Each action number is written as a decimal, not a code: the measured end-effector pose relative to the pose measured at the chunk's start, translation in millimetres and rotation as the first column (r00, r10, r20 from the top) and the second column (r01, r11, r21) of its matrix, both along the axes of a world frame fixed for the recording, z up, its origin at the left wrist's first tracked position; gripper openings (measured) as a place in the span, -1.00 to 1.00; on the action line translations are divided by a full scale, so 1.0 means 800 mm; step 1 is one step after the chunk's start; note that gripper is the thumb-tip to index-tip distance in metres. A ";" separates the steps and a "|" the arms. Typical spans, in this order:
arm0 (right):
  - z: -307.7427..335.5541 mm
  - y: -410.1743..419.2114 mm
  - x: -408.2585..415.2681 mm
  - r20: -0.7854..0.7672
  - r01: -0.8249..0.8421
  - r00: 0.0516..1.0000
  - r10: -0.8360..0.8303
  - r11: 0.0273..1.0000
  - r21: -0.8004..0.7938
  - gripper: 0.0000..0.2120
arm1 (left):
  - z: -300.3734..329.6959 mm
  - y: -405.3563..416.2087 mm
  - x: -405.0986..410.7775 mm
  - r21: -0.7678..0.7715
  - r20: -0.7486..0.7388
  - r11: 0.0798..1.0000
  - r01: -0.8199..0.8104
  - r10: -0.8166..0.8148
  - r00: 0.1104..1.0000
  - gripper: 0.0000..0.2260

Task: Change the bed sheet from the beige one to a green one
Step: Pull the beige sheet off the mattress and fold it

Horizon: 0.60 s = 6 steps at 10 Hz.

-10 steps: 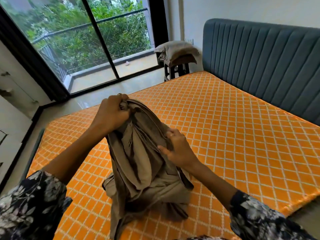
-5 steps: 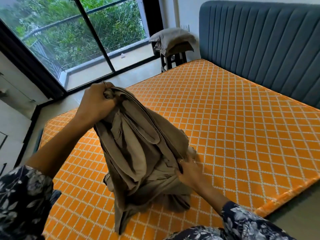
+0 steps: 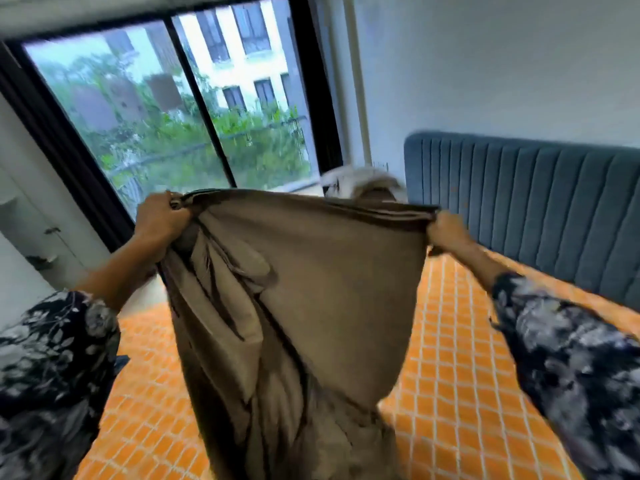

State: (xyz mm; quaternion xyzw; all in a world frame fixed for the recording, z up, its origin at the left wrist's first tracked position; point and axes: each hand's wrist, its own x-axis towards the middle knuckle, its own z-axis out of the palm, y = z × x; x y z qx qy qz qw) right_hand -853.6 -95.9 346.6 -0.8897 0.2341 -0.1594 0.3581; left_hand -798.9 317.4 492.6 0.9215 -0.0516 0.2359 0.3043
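Hanging creased | sheet (image 3: 311, 289) olive-beige | top edge stretched taut

A: Both arms are up and spread wide. Left hand (image 3: 160, 216) is a closed fist, right hand (image 3: 446, 230) too, each clamped on a top corner of the sheet (image 3: 311, 271).

B: Yep, forearms bare, dark floral sleeves (image 3: 571, 362) bunched near the elbows.

Both hands, the left hand (image 3: 160, 216) and the right hand (image 3: 446, 229), grip the top edge of a brownish sheet (image 3: 311, 289) stretched between them, hanging over the orange mattress (image 3: 460, 393) before a blue headboard (image 3: 540, 206).
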 end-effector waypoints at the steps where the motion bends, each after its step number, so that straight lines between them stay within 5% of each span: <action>1: 0.205 -0.010 0.044 0.316 -0.020 0.949 -0.007 0.997 0.080 -0.69 | 0.120 0.008 0.009 -0.063 0.180 0.998 -0.031 0.042 0.983 -0.57; 2: 0.405 0.010 0.030 0.674 -0.327 0.737 0.049 0.899 0.292 -0.69 | 0.263 0.037 0.011 -0.163 0.419 0.985 -0.062 0.126 0.899 -0.51; 3: 0.538 0.036 0.002 0.885 -0.450 0.466 0.021 0.866 0.216 -0.67 | 0.371 0.049 -0.036 -0.194 0.655 0.977 -0.089 0.197 0.730 -0.73; 4: 0.556 0.043 -0.019 0.913 -0.447 0.408 -0.019 0.868 0.217 -0.66 | 0.409 0.055 -0.080 -0.137 0.694 0.984 -0.113 0.177 0.698 -0.71; 5: 0.532 0.055 -0.029 0.830 -0.509 0.558 -0.001 0.790 0.343 -0.84 | 0.381 0.066 -0.094 0.040 0.473 0.980 -0.195 0.153 0.868 -0.67; 6: 0.532 0.057 -0.040 0.811 -0.391 0.575 -0.112 0.833 0.392 -0.82 | 0.356 0.065 -0.093 0.048 0.463 0.976 -0.210 0.165 0.871 -0.76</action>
